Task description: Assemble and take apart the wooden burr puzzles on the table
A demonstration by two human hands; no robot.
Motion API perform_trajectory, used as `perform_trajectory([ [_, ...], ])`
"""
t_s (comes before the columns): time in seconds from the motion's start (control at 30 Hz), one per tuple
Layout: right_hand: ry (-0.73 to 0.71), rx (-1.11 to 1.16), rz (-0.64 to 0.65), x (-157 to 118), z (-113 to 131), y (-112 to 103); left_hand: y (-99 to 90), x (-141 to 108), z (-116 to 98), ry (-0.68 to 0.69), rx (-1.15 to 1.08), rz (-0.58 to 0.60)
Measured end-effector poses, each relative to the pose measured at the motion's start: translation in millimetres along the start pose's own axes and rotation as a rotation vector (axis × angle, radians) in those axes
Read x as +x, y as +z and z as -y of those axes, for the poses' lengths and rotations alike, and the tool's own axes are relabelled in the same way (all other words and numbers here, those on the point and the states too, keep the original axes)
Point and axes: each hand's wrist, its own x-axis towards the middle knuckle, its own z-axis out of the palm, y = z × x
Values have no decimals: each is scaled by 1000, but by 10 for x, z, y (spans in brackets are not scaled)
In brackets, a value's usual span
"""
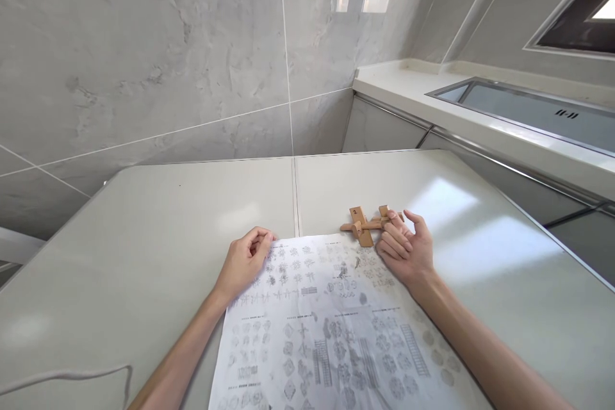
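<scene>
A partly joined wooden puzzle (pixel 364 225) of crossed tan bars lies at the sheet's top right edge; one flat bar is marked "2". My right hand (pixel 406 246) is beside it, palm turned up, with curled fingers around the far end of the long bar. Its thumb stands apart. My left hand (pixel 246 259) rests at the top left corner of a printed paper sheet (pixel 307 307). Its thumb and forefinger are pressed together at the paper's edge, and the other fingers curl under. Small grey diagrams of interlocking shapes fill the sheet.
The pale glossy table (pixel 144 224) has a seam down its middle. A white cable (pixel 72 373) lies at the lower left. Grey tiled wall (pixel 192 45) rises behind the table. To the right is a white counter (pixel 398 80) with a glass-topped panel (pixel 528 112).
</scene>
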Motion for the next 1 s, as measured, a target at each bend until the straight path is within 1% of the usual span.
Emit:
perform_trajectory([
  [0.1, -10, -46, 9, 17, -16, -6, -4, -1, -10, -11, 13, 9],
  [0.3, -61, -196, -30, 42, -48, -17, -5, 5, -6, -25, 23, 8],
  [0.5, -85, -297, -48, 85, -21, -48, -3, 11, 12, -18, 24, 10],
  [0.77, -80, -360, -94, 94, -15, -33, -1, 7, 18, -21, 21, 14],
  [1.0, -58, -352, -127, 95, -9, -14, -2, 4, 14, -23, 18, 14],
])
